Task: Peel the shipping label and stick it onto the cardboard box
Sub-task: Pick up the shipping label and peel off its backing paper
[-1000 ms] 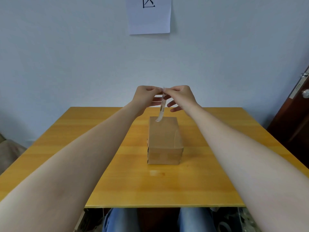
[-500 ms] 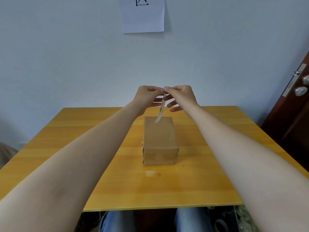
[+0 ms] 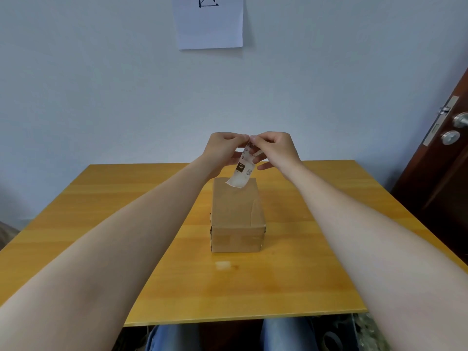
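A small brown cardboard box [image 3: 236, 214] stands upright in the middle of the wooden table [image 3: 101, 224]. Above its far end I hold a white shipping label [image 3: 240, 173] with black print; it hangs down, its lower edge over the box's far top edge. My left hand [image 3: 224, 152] and my right hand [image 3: 277, 150] meet at the label's top edge, both pinching it with fingertips. The top corner of the label is hidden between the fingers, so I cannot tell whether the backing has come apart from it.
A white sheet of paper [image 3: 209, 21] with a line drawing hangs on the pale wall behind. A brown door with a metal handle [image 3: 459, 120] stands at the right. The table's front edge runs just above my knees in blue jeans [image 3: 177, 338].
The label has turned so its printed face now shows toward me and looks wider. Both hands stay together above the box's far end.
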`<state>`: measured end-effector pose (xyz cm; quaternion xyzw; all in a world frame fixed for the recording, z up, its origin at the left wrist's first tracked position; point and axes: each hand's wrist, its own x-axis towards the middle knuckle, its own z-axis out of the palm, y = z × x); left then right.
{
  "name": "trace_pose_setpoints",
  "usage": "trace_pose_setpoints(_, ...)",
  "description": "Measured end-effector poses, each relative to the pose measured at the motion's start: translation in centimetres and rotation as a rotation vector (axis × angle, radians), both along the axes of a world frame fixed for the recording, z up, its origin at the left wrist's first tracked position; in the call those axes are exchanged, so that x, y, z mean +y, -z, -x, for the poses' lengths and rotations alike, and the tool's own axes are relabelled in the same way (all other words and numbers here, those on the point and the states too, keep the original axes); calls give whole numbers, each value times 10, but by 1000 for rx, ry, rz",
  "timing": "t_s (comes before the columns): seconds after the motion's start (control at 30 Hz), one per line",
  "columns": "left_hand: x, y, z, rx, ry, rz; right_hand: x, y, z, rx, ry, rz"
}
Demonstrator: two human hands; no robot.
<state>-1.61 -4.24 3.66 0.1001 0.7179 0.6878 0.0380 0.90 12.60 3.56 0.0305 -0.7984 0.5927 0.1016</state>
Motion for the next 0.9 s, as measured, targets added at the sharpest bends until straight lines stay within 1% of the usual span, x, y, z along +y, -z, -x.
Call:
trace_pose_setpoints(0.33, 2, -5, -9, -19, 41, 0, 4, 0, -7, 31, -25, -26)
trace_pose_setpoints(0.7, -2, -6, -13, 29, 41, 44, 0, -5, -10, 30, -32, -11)
trace_pose_setpoints(0.9, -6, -6, -14, 18, 62, 24, -2, -5, -9, 31, -33, -13)
